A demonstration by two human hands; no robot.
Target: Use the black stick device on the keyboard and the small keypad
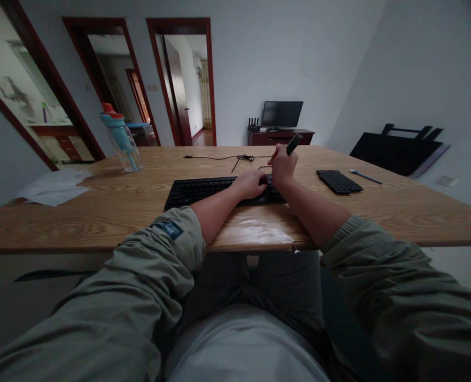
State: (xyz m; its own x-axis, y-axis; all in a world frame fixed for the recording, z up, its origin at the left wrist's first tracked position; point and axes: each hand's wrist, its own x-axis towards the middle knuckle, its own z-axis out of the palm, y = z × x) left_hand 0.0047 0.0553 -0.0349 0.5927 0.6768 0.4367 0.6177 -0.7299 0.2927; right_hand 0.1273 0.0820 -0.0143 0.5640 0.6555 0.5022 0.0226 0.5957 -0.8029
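A black keyboard lies on the wooden table in front of me. My left hand is on its right half, fingers curled and pressing it from above. Just beside it, my right hand is wrapped round a tool with a thick black handle. The handle sticks up above the fist, tilted to the right. The tool's lower end is hidden by the hand, so I cannot tell its exact kind. A thin black cable with a loose knot runs behind the keyboard.
To the right lie a block of black keycaps and a small blue brush. A clear bottle with a red and blue lid stands back left, near white paper sheets. The table's front edge is close to me.
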